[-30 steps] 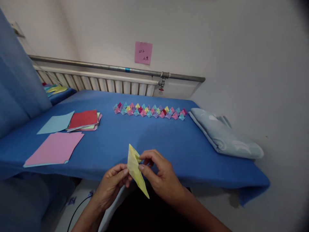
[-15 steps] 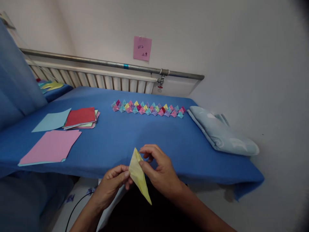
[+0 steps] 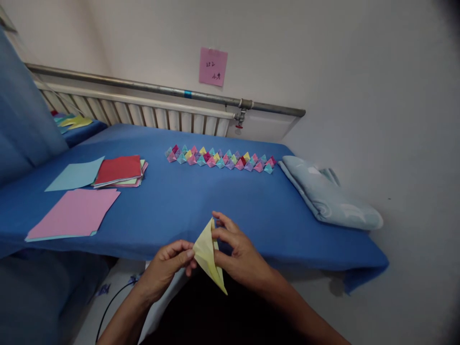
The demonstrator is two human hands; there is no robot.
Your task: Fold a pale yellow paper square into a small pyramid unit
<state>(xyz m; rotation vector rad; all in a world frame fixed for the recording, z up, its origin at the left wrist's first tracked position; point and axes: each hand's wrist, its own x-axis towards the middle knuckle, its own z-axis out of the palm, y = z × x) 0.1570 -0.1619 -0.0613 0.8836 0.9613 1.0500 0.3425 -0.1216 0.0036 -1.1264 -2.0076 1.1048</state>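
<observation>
At the near edge of the desk (image 3: 161,206), the left hand (image 3: 170,261) pinches the left corner of a folded yellow paper (image 3: 205,251) between thumb and fingers. The right hand (image 3: 239,254) is curled narrow at its right side, fingertips partly hidden among the layers; whether it grips cannot be told. To work the layers well, the left pinch should probably stay light but steady, while the right fingers part them evenly, sparing the thin points. Beyond, pink sheets (image 3: 74,213) lie at left, with a red-topped stack (image 3: 120,168) farther back. A folded blanket (image 3: 327,191) rests at right, near a far row of small colourful paper pieces (image 3: 220,163).
</observation>
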